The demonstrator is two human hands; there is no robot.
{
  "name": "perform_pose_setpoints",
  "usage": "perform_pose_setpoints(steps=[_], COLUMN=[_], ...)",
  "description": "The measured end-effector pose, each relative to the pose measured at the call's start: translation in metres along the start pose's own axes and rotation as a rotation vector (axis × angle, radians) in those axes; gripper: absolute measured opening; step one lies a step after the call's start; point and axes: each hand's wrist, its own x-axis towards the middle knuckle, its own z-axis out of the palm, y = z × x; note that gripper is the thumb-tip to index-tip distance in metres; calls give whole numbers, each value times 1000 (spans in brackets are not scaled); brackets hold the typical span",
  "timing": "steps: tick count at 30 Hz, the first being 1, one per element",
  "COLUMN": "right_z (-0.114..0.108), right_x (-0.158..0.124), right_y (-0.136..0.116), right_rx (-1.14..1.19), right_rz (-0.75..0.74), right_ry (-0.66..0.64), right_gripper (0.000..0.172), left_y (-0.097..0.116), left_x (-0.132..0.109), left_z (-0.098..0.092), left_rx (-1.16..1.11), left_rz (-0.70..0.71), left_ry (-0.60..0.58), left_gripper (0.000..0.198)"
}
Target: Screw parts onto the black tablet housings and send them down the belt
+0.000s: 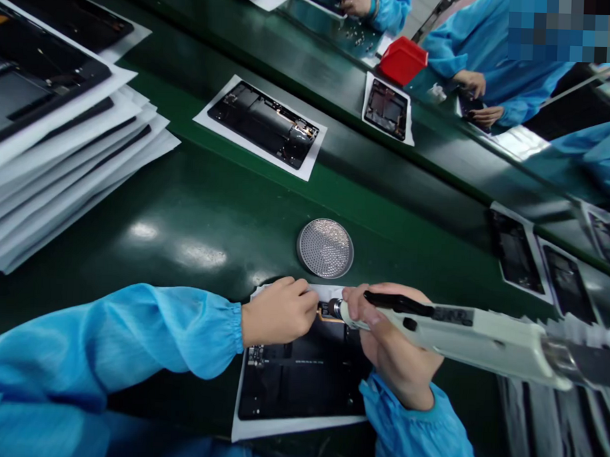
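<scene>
On a green bench [225,209], an opened black tablet [304,385] lies on a white sheet [262,432]. The right hand [393,345] grips a pale power screwdriver [474,341], its tip at the tablet's far edge. The left hand [279,312], fingers curled, sits just beside that tip; whether it holds anything is hidden. A round perforated dish [325,249] stands just beyond the sheet's far edge.

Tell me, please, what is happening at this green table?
Someone in blue sleeves has an opened, tablet-like device on white sheets. The right hand grips a pale screwdriver-like tool, its tip at the device's far edge; whether it touches is unclear. The left hand is at that edge too, its fingertips hidden. A round dimpled dish sits just beyond. Across the way, co-workers' hands are on similar devices.
</scene>
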Motion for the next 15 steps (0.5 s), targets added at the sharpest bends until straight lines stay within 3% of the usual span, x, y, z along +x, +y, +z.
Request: perform_pose_setpoints(steps=[6, 15], right_z=[2, 0], right_x=[0, -1], right_y=[2, 10], right_rx=[8, 13], right_rz=[-2, 19], right_ry=[-15, -27], right_gripper=[24, 22], left_y=[9, 26], left_x=[-3, -9], left_z=[-11, -19], left_rx=[76, 193], left_rz=[41, -50], left_ry=[-38, -114], left_gripper=[24, 26])
